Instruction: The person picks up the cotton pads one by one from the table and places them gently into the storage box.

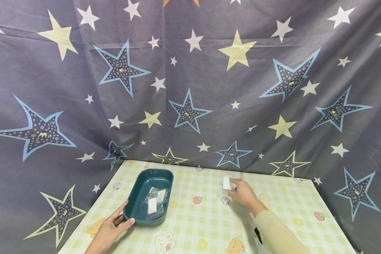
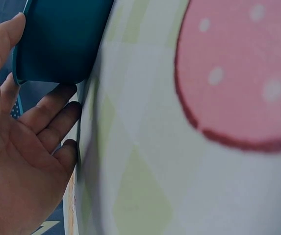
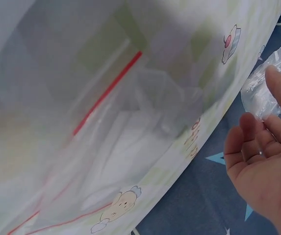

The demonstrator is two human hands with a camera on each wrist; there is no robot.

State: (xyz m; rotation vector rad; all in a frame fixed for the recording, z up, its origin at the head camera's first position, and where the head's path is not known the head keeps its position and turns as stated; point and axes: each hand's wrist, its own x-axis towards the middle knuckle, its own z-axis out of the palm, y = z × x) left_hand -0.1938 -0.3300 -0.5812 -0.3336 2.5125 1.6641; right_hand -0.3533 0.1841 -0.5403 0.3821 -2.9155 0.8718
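Observation:
My left hand (image 1: 109, 231) grips the near left corner of a dark green rectangular tray (image 1: 136, 181), thumb against the near side and fingers along the left side. Inside the tray lie small clear plastic bags (image 1: 161, 195) with a white rectangle (image 1: 152, 205) showing on top. To the right, my right hand (image 1: 246, 194) holds a small clear plastic bag (image 1: 227, 183) with a white rectangle in it by thumb and fingers. In the right wrist view this bag (image 3: 265, 90) shows against the dark cloth, raised from the tabletop.
Under my right forearm lie clear zip bags (image 3: 125, 142) with a red seal line, and something black (image 1: 258, 234) among them. A green checked cover with cartoon prints (image 1: 190, 222) spans the table. Dark star-printed cloth (image 1: 190, 77) hangs behind and at both sides.

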